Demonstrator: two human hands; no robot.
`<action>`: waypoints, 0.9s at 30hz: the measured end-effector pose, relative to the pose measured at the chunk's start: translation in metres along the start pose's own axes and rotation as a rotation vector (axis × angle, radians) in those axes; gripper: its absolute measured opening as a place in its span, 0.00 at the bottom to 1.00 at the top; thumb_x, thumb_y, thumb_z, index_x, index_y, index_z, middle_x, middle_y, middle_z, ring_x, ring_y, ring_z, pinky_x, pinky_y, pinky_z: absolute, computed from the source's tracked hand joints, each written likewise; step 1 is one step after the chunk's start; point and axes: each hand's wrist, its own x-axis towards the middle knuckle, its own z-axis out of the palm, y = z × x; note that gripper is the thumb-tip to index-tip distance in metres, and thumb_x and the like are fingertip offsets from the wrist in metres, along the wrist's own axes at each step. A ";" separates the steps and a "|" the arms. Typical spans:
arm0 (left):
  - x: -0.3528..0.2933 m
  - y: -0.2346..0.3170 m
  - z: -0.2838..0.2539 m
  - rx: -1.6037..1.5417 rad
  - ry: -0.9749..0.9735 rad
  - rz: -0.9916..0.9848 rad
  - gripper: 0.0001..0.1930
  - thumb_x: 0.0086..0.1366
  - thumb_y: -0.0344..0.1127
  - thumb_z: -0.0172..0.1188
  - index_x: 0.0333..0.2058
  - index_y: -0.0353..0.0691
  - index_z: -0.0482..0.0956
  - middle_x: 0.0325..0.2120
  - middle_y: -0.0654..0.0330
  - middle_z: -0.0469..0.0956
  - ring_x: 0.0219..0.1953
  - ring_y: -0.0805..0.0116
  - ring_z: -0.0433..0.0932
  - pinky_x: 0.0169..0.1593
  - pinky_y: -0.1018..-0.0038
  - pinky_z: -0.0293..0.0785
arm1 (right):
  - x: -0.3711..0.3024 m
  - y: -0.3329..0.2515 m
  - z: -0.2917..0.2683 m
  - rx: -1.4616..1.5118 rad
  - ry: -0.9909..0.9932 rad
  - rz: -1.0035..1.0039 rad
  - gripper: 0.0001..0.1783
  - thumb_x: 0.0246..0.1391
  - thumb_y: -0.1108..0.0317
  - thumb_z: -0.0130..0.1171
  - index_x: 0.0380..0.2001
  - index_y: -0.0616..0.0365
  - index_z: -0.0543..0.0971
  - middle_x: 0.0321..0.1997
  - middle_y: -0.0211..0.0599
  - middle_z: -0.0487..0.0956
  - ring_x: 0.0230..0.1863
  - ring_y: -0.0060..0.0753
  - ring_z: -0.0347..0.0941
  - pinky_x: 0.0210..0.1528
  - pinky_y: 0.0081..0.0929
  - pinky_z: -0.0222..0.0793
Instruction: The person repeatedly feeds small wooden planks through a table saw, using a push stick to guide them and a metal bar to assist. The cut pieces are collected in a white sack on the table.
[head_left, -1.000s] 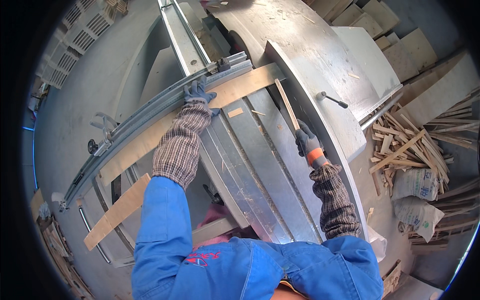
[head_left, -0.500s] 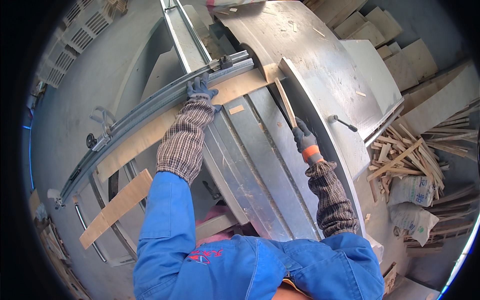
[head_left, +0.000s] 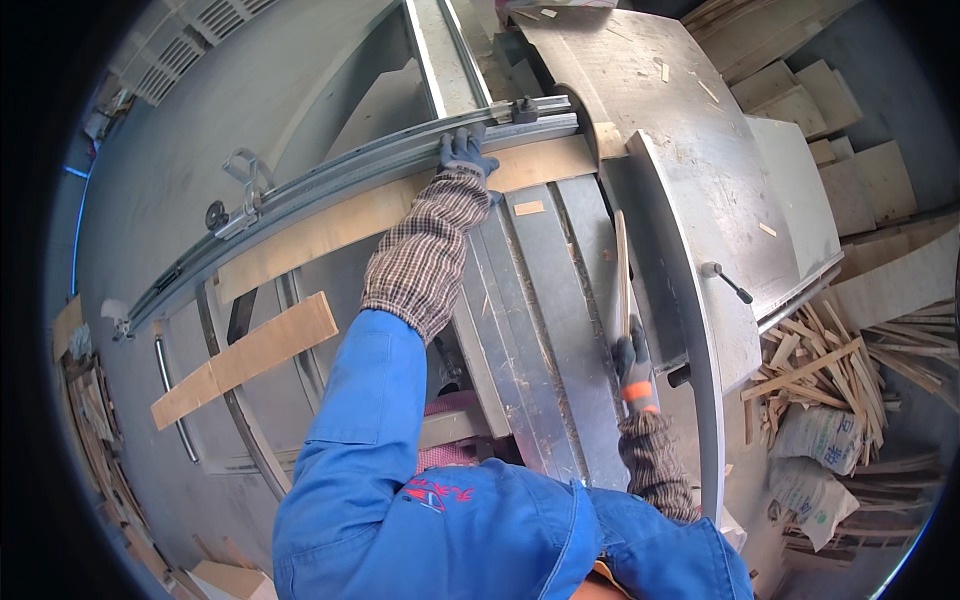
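My left hand (head_left: 466,155), in a grey work glove, lies over a long pale plywood strip (head_left: 330,235) at the metal crosscut fence (head_left: 350,172) of a panel saw. Its fingers are spread forward toward the fence and the thumb stands out to the right. Lower right, my right hand (head_left: 632,362), in a grey glove with an orange cuff, is closed round the near end of a thin wooden stick (head_left: 623,262). The stick points away from me over the right side of the grooved metal sliding table (head_left: 548,290). No saw blade can be made out.
A small wood offcut (head_left: 529,208) lies on the sliding table. Another plywood strip (head_left: 250,355) rests across the support frame at left. A tall metal rip fence (head_left: 668,220) stands right of my right hand. Scrap sticks (head_left: 815,375) and sacks (head_left: 818,437) lie on the floor at right.
My right hand has drawn the wooden stick back toward me, away from the plywood strip's end. My left hand stays on the strip. The whole view has shifted, with the machine appearing farther right.
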 end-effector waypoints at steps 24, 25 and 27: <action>-0.150 -0.112 0.163 -2.526 0.555 -1.128 0.21 0.61 0.55 0.72 0.33 0.42 0.78 0.22 0.66 0.75 0.23 0.72 0.73 0.26 0.73 0.74 | -0.069 0.000 -0.035 -0.074 -0.012 0.068 0.31 0.67 0.60 0.52 0.70 0.59 0.68 0.56 0.34 0.77 0.43 0.20 0.71 0.48 0.22 0.71; -0.141 -0.119 0.169 -2.550 0.533 -1.137 0.21 0.61 0.54 0.72 0.34 0.41 0.78 0.23 0.65 0.75 0.24 0.72 0.74 0.27 0.74 0.75 | -0.071 -0.009 -0.032 -0.087 -0.017 0.090 0.31 0.67 0.60 0.52 0.70 0.59 0.68 0.56 0.34 0.77 0.43 0.20 0.71 0.48 0.22 0.71; -0.126 -0.123 0.178 -2.555 0.518 -1.144 0.21 0.62 0.53 0.71 0.37 0.40 0.78 0.27 0.64 0.76 0.27 0.72 0.75 0.28 0.76 0.76 | -0.066 -0.003 -0.028 0.014 0.004 0.105 0.31 0.66 0.59 0.52 0.69 0.56 0.69 0.41 0.29 0.77 0.33 0.17 0.69 0.36 0.18 0.67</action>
